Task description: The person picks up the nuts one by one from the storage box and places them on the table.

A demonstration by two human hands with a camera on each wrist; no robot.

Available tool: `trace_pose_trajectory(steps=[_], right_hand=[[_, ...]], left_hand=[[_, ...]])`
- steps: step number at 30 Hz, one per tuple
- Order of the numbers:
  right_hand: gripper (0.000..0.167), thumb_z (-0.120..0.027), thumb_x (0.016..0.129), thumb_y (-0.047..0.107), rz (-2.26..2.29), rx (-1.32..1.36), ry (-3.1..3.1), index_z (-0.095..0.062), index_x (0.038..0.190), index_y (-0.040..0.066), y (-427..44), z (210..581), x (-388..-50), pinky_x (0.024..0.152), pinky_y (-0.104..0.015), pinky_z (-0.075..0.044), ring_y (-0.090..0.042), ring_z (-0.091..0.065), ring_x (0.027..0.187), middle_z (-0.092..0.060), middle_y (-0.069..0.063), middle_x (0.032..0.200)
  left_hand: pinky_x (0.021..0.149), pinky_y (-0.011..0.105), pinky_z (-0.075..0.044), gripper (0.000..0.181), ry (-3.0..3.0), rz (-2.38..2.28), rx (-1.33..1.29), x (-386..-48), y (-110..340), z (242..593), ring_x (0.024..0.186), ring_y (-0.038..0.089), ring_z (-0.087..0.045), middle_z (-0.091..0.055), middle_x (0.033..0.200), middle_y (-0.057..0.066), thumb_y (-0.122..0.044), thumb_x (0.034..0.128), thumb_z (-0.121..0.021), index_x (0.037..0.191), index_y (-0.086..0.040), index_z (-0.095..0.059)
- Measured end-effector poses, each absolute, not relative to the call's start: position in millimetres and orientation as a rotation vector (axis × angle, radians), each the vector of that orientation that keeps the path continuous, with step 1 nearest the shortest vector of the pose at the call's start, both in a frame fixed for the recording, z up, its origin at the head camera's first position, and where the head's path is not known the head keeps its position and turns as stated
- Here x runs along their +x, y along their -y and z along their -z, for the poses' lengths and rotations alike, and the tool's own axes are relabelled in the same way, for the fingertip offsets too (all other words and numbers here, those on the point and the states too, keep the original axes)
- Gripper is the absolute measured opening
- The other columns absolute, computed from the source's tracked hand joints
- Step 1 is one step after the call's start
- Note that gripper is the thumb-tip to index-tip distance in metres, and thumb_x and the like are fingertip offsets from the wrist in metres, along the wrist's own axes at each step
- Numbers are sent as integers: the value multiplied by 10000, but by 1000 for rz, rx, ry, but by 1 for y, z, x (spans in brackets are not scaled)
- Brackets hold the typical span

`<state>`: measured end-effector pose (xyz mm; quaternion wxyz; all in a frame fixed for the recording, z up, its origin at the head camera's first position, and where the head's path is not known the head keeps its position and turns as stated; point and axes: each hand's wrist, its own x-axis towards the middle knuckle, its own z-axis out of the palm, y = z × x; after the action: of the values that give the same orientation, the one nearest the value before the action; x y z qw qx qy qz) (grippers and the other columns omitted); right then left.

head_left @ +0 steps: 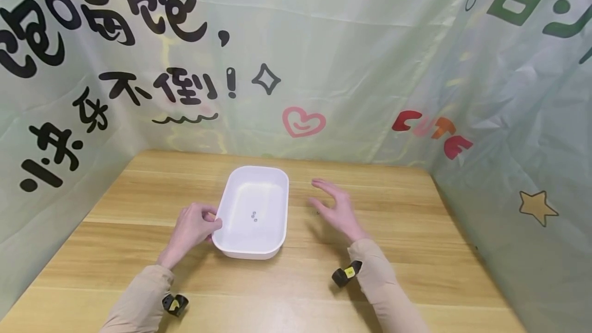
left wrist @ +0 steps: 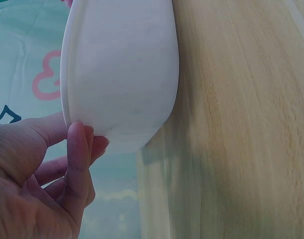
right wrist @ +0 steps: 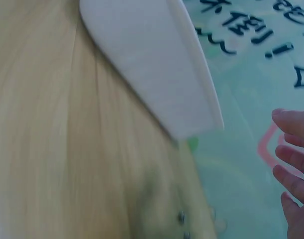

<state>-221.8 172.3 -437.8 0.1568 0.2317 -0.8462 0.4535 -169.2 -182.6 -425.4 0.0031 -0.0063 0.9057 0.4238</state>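
A white plastic tray point(head_left: 252, 244) stands on the wooden table, with a few tiny shiny pieces point(head_left: 254, 217) on its floor, too small to name. My left hand point(head_left: 193, 227) pinches the tray's left rim between thumb and fingers; the left wrist view shows the fingertips point(left wrist: 79, 144) at the rim. To the right of the tray my right hand point(head_left: 339, 212) hovers over the table, fingers spread and holding nothing. Below it, small dark metallic pieces point(right wrist: 181, 217) lie on the wood in the right wrist view, their kind unclear.
The wooden table point(head_left: 407, 281) runs back to a pale green printed cloth point(head_left: 342, 66) that hangs behind it and along both sides. A black wrist camera point(head_left: 347, 273) is strapped on the right sleeve, another camera point(head_left: 175, 304) on the left.
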Motion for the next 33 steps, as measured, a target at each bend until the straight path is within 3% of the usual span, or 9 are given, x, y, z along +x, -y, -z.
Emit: trace_pose_trajectory(steps=[6,13,18,24,30,33], right_hand=[[372,-760,851,65,-1276,786,2402,-686,1210,1,-142,430,-225,1148,-525,-423,-353,-598,1280,-663,-195,1317],[368,-761,866,209,-1132,853,2504,-703,1189,44,-116,426,-225,1097,-540,-450,-311,-608,1233,-684,-125,1269],[339,-752,878,229,-1000,938,2599,-709,1163,51,-100,422,-225,1097,-490,-467,-299,-632,1185,-699,-115,1200],[307,-720,915,278,-812,1053,2751,-718,1153,84,-78,418,-225,1205,-397,-379,-205,-673,1079,-729,-44,1064],[317,-737,902,272,-708,1098,2860,-723,1169,102,-62,419,-226,947,-296,-541,-152,-671,1028,-741,-12,1073],[318,-750,891,244,-689,1106,2901,-723,1171,94,-58,421,-227,926,-290,-551,-153,-688,1008,-754,-25,1069]], left_hand=[[465,270,-536,307,-2842,-1333,-19,-169,183,426,485,139,-650,-756,783,162,-53,791,-678,1064,84,-702],[465,269,-532,309,-2845,-1323,-21,-168,184,426,489,138,-647,-753,782,155,-55,798,-678,1073,84,-697],[466,264,-532,322,-2837,-1322,-24,-168,184,426,493,140,-648,-749,788,159,-59,800,-682,1085,92,-691],[467,263,-538,330,-2840,-1322,-28,-169,184,427,505,164,-663,-749,790,161,-56,797,-682,1091,93,-690],[471,266,-547,323,-2837,-1323,-26,-169,184,426,509,169,-666,-750,791,162,-50,801,-685,1091,93,-688],[469,264,-543,324,-2834,-1325,-16,-169,184,425,507,180,-670,-752,789,163,-49,800,-687,1091,95,-688]])
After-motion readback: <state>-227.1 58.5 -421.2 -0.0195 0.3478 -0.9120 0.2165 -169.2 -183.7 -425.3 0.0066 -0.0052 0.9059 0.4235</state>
